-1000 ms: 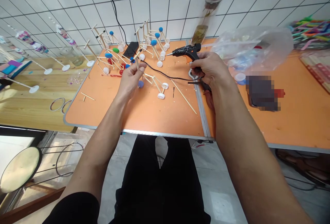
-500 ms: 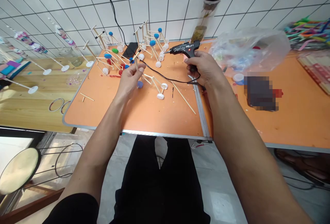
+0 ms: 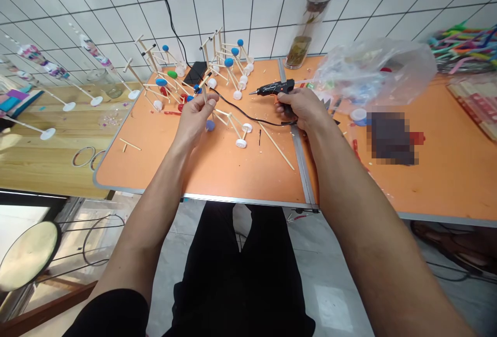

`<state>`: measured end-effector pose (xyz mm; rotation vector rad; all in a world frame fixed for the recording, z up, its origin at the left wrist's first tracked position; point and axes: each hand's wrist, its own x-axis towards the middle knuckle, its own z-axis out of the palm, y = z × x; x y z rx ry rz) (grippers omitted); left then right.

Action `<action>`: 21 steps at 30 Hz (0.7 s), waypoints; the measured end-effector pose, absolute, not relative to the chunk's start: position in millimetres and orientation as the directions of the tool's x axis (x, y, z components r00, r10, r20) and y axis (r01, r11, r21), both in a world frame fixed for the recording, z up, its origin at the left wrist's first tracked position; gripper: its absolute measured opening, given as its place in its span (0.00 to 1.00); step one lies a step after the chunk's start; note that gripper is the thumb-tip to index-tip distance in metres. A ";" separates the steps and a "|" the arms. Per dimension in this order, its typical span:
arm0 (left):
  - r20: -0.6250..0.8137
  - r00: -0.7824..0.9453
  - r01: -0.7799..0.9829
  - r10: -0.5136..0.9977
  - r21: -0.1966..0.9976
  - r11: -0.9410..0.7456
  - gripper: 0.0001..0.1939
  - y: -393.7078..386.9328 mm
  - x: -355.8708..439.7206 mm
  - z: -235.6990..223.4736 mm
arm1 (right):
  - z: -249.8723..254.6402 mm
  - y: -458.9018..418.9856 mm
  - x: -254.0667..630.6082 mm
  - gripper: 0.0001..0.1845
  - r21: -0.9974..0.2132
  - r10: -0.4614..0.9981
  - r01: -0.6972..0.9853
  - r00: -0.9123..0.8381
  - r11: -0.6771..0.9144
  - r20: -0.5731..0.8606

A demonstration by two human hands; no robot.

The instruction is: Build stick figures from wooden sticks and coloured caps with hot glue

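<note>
Right hand (image 3: 305, 110) is closed around the handle of a black hot glue gun (image 3: 272, 88), which is above the orange table (image 3: 155, 166). Left hand (image 3: 194, 119), well apart from it, pinches a thin wooden stick (image 3: 204, 93) with the fingers. Between them lies a black cable (image 3: 248, 117), near small stick models (image 3: 233, 125) with white wheels.

The orange tabletop (image 3: 155, 163) carries stick models (image 3: 233, 122) with bottle-cap wheels (image 3: 241, 143), crowded toward its far edge. A black cable (image 3: 248, 118) crosses the middle, a long stick (image 3: 275, 145) lies right of centre, and a short stick (image 3: 130, 145) lies near the left edge.
</note>
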<state>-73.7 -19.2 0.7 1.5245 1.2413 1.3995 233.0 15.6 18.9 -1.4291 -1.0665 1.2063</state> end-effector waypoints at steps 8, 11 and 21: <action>0.298 -0.048 0.176 0.953 0.942 -0.286 0.21 -17.2 -74.0 -1.4 | 5.8 19.1 238.1 0.02 -0.846 0.974 0.501 0.210 -0.182 -0.085; 0.304 -0.035 0.167 0.952 0.941 -0.295 0.20 -17.5 -73.9 -1.3 | 8.7 15.6 240.0 0.17 -0.604 0.968 0.775 0.251 -0.185 0.025; 0.280 -0.052 0.179 0.959 0.947 -0.266 0.17 -20.2 -71.0 2.2 | 23.9 -5.8 229.2 0.15 -0.380 0.966 0.921 0.169 -0.084 0.197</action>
